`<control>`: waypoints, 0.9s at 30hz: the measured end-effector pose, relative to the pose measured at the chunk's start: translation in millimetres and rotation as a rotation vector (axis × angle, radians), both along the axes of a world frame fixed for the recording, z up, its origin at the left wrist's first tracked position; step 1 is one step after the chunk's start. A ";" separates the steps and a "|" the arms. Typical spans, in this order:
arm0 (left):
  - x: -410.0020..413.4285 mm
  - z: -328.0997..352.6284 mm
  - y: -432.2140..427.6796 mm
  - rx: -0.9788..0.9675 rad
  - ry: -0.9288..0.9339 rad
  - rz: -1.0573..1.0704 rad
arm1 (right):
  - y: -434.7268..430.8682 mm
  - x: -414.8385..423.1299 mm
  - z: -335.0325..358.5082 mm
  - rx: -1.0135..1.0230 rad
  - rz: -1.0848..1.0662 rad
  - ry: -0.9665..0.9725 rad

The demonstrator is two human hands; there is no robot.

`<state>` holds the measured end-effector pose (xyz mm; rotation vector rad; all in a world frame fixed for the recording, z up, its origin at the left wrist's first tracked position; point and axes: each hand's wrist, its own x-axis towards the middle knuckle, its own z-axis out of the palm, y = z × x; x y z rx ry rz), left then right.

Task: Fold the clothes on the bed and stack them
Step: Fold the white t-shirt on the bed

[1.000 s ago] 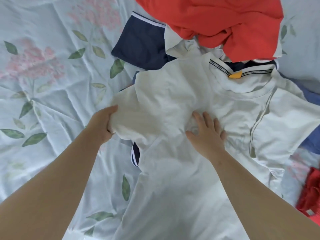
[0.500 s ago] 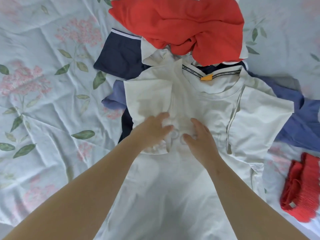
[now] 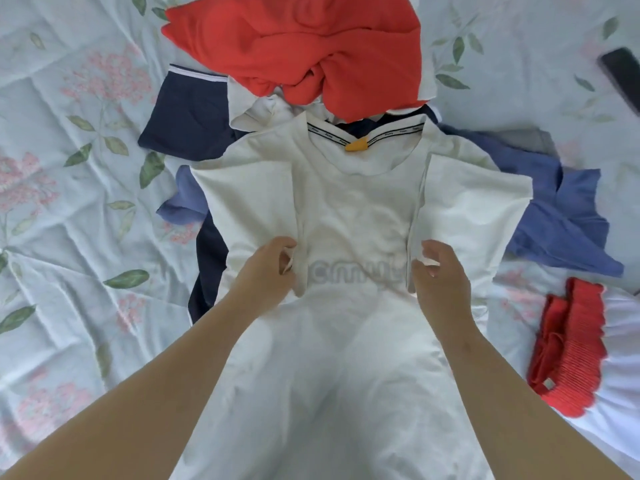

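Observation:
A white T-shirt point(image 3: 353, 209) lies flat on the bed, collar away from me, with a yellow tag at the neck. Both its sleeves are folded inward onto the body. My left hand point(image 3: 266, 271) pinches the lower edge of the left sleeve fold. At the lower edge of the right sleeve fold, my right hand point(image 3: 440, 271) grips the fabric. Faint grey lettering shows between my hands. The shirt's lower part runs toward me between my forearms.
A crumpled red garment point(image 3: 294, 46) lies beyond the collar. Navy clothing point(image 3: 187, 116) sits at the back left and blue clothing point(image 3: 561, 216) at the right, partly under the shirt. A red ribbed item point(image 3: 568, 344) is at the right. A dark phone point(image 3: 623, 77) lies far right on the floral sheet point(image 3: 69, 202).
My left hand folded the left sleeve inward onto the shirt. My right hand left the middle of the shirt and took hold of the right sleeve fold.

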<state>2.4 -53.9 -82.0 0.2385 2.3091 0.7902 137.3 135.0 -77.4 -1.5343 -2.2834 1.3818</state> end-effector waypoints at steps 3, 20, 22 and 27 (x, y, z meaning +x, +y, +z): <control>1.2 11.0 13.9 -0.003 0.239 0.088 | 26.3 18.3 -4.3 0.017 -0.121 -0.013; 54.4 18.0 155.3 0.192 0.275 -0.356 | 87.8 76.8 -45.4 -0.312 -0.275 -0.042; 62.1 13.3 193.1 0.243 0.165 -0.500 | 85.9 86.2 -40.3 -0.335 -0.270 -0.002; 77.0 -16.9 260.3 0.003 0.072 -0.565 | 74.8 116.8 -38.1 -0.379 -0.081 -0.061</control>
